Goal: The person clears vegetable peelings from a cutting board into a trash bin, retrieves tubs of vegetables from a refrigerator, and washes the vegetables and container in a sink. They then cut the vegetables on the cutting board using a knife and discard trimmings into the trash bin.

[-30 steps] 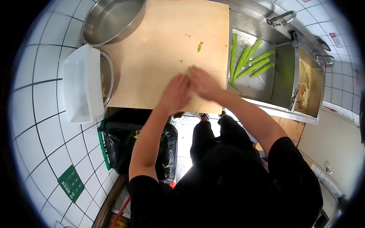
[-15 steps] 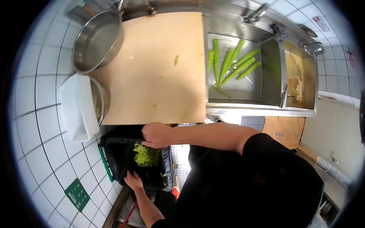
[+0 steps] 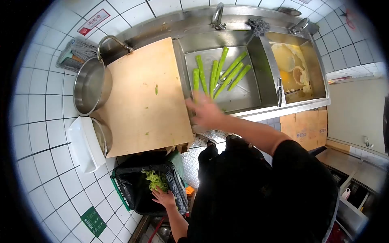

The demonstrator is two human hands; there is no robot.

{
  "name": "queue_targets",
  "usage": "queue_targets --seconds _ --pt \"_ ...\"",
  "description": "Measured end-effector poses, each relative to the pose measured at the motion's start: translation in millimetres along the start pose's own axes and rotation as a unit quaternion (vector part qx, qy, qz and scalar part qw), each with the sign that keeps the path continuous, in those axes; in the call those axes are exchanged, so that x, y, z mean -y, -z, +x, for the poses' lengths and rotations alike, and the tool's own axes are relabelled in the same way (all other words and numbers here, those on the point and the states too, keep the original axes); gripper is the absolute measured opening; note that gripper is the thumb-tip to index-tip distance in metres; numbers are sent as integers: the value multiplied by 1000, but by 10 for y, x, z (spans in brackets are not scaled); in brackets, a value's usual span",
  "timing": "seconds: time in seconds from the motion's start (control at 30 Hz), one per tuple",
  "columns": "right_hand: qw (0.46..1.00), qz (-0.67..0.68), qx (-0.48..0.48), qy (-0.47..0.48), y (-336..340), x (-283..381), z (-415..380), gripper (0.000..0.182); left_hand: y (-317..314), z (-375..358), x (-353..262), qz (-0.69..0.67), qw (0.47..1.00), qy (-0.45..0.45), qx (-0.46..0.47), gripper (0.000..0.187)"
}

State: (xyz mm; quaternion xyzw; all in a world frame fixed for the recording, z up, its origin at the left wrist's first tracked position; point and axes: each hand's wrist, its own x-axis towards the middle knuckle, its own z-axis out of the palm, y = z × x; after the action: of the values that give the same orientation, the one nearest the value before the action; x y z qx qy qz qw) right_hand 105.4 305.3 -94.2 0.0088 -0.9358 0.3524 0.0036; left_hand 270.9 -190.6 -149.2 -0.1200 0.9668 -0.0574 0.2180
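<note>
We stand at a wide board [image 3: 129, 105] with a sink [image 3: 245, 96] beside it and a black-lined bin [image 3: 134, 198] below its near edge, and the green stalks [image 3: 214, 77] lie in the sink. Our right hand [image 3: 206, 112] blurs near them, its grip impossible to tell, while our left hand [image 3: 164, 198] has its fingers spread at the green peelings [image 3: 154, 179] in the bin. We seem between binning scraps and handling stalks; lifting one calls for closing fingers around it.

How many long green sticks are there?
7 sticks, all in the left sink: two at its left side, five fanned out beside them. The right hand may hide more.
</note>
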Motion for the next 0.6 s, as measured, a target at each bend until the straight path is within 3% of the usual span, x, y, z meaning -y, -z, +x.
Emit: queue_targets --seconds 0.07,0.1,0.17,0.23,0.3,0.4,0.43,0.6 --pt "980 -179 -67 -64 255 -812 -551 82 28 -121 21 34 999 42 7 83" --pt "965 -208 -66 -142 430 -1114 -842 84 46 -165 25 50 997 63 9 80" --pt "931 -263 -146 -207 630 -1751 -1442 87 100 -287 66 44 992 114 14 74" --pt "909 -228 -155 -313 858 -2161 -1916 93 155 -411 73 44 986 159 21 68" --pt "883 -268 -184 -338 1066 -2472 -2233 88 182 -534 17 32 985 168 25 68" --pt "847 -196 -143 -473 1294 -2671 -2321 81 26 -681 16 36 985 169 18 66" --pt "846 -191 -136 -479 1339 -2707 -2318 70 -14 -737 -25 36 987 157 20 65" --pt "888 -166 -102 -417 1246 -3269 -2377 58 -130 -1185 -360 -9 994 111 8 59"
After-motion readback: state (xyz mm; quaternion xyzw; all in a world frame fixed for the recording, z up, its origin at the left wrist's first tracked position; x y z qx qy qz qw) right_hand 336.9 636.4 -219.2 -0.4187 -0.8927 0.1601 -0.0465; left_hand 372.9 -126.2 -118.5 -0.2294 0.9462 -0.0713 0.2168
